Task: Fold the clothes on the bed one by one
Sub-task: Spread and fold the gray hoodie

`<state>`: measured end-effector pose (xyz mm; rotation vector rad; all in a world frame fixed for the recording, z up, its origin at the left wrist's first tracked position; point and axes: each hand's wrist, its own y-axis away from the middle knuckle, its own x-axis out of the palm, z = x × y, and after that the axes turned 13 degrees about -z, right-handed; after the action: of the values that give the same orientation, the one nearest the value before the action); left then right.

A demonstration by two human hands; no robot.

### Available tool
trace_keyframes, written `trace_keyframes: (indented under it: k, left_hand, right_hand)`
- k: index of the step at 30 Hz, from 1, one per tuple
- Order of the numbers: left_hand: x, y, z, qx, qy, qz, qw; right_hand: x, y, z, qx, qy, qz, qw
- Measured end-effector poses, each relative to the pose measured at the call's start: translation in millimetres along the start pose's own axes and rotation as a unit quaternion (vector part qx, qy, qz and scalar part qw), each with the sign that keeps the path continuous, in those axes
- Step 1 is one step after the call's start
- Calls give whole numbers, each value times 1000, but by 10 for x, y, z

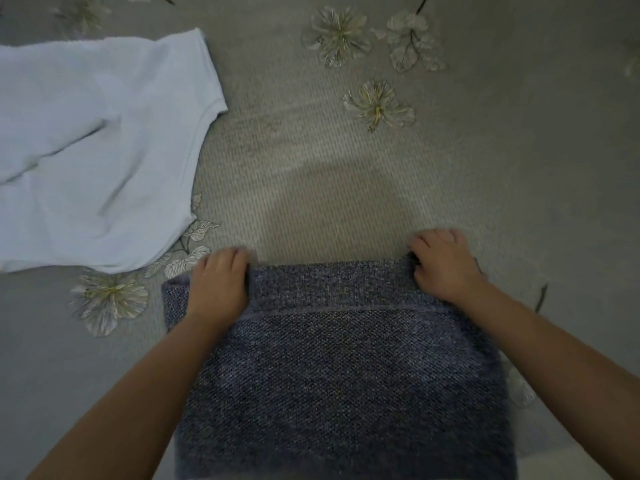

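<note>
Both hands, left and right, curl their fingers around the far edge of a blue-grey knit garment on the bed.

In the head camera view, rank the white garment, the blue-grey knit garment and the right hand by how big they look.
1. blue-grey knit garment, though it lies nearest the camera
2. white garment, cut off by the frame's left edge
3. right hand, clearly smallest
</note>
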<state>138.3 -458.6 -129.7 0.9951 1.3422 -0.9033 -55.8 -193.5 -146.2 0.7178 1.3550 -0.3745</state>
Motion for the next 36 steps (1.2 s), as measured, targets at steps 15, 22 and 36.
trace_keyframes:
  k: [15, 22, 36]
  left_hand:
    - [365, 214, -701, 13, -60, 217, 974]
    - [185, 164, -809, -19, -45, 181, 982]
    - [-225, 692, -837, 17, -77, 194, 978]
  right_hand:
    - [84, 81, 865, -39, 102, 162, 981]
    - [-40, 169, 1167, 21, 92, 107, 990]
    - [-105, 815, 1215, 36, 26, 81, 996]
